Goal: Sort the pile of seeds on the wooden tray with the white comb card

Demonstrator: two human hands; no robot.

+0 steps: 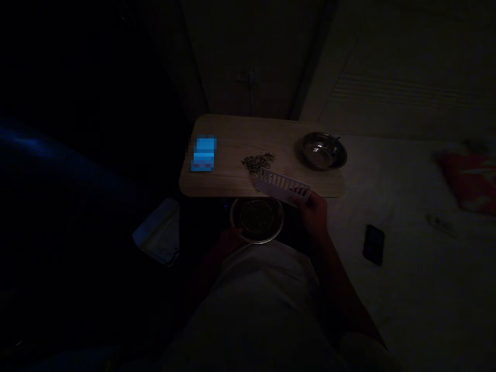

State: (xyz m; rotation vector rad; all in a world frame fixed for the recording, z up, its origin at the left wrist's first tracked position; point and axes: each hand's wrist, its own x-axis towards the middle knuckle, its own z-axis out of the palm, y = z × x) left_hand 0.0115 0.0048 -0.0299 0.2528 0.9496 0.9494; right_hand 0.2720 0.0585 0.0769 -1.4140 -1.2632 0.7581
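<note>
In dim light, my right hand [314, 211] grips one end of a pale slotted plastic basket [279, 187], tilted over the front edge of a small wooden table [228, 181]. Just beyond the basket's far end lies a loose pile of small dark bits [258, 161], perhaps seeds or dried leaves. Below the table edge, my left hand [231, 236] holds the rim of a round metal bowl [259, 239] close to my body. Dark contents [256, 216] show inside that bowl, too dim to name.
A second metal bowl [324, 151] stands at the table's right end. A lit, pixelated screen [203, 153] is at its left. On the pale surface to the right lie a phone [374, 244] and a red packet [470, 181]. A pale bag-like thing [158, 232] is at lower left.
</note>
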